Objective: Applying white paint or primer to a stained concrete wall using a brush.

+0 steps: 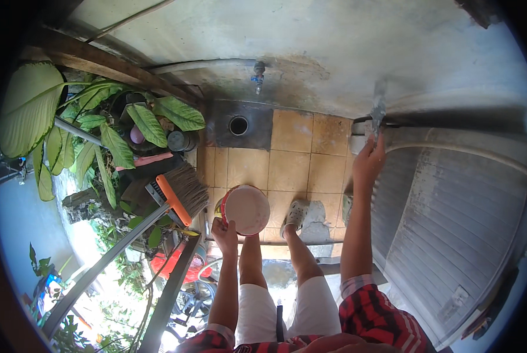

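Note:
My left hand [224, 234] grips the rim of a round red-edged tub [247, 210], thumb over the edge. A pale, pinkish-white surface shows inside it; I cannot tell how deep it is. Stretched far forward, my right hand [369, 157] is closed around a scraper [378, 112]. The scraper's blade is smeared by motion and lies up against the grey-white wall [334, 53]; whether it touches is hard to tell.
A tap [258, 76] juts from the wall above a round floor drain [238, 125]. Orange tiles [248, 167] lie underfoot. On the left are an orange-headed broom [174, 199] and leafy plants [116, 141]. A large grey ribbed panel [457, 212] stands at right, with a hose [463, 148] along it.

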{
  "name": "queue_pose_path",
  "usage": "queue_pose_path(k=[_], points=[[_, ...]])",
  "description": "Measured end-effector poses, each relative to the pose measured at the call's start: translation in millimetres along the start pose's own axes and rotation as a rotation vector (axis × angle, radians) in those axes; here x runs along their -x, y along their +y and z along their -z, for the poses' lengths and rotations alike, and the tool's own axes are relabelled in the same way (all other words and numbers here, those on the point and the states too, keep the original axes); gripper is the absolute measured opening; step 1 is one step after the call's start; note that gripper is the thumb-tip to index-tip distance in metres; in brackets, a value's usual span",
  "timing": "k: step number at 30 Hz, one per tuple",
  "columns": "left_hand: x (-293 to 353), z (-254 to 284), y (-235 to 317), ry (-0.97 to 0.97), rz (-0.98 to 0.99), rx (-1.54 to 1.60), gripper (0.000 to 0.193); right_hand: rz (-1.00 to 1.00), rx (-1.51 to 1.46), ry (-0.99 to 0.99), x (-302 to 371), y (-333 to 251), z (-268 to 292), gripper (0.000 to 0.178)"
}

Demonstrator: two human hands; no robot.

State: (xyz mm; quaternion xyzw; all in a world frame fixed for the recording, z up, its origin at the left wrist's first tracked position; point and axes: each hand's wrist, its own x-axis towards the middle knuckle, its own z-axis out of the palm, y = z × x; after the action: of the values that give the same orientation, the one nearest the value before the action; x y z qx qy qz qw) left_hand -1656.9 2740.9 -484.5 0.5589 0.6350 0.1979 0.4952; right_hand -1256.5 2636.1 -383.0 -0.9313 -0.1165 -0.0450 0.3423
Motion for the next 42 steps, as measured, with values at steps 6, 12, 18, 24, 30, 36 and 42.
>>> queue_pose_path(k=[6, 12, 18, 24, 30, 36, 42], points=[[1, 3, 21, -0.025, -0.059, -0.001, 0.018, 0.176, -0.171, 0.017, 5, -75, -64, 0.031], [-5, 26, 23, -0.036, -0.093, -0.092, 0.019, 0.331, -0.424, -0.405, 37, -156, -46, 0.029], [6, 26, 45, -0.098, -0.032, -0.063, 0.020, 0.457, -0.053, -0.212, -45, -72, 33, 0.029], [18, 30, 73, -0.118, -0.067, -0.012, 0.020, 0.176, 0.133, 0.199, -96, -32, 184, 0.021], [25, 20, 80, -0.158, -0.076, -0.017, 0.018, -0.234, -1.052, 0.518, -125, -41, 223, 0.018], [35, 1, 82, -0.169, -0.075, -0.030, 0.019, -0.302, -0.899, 0.220, -157, 30, 142, 0.019], [53, -19, 98, -0.216, -0.111, -0.022, 0.022, -0.239, -0.408, 0.116, -72, 94, 101, 0.033]])
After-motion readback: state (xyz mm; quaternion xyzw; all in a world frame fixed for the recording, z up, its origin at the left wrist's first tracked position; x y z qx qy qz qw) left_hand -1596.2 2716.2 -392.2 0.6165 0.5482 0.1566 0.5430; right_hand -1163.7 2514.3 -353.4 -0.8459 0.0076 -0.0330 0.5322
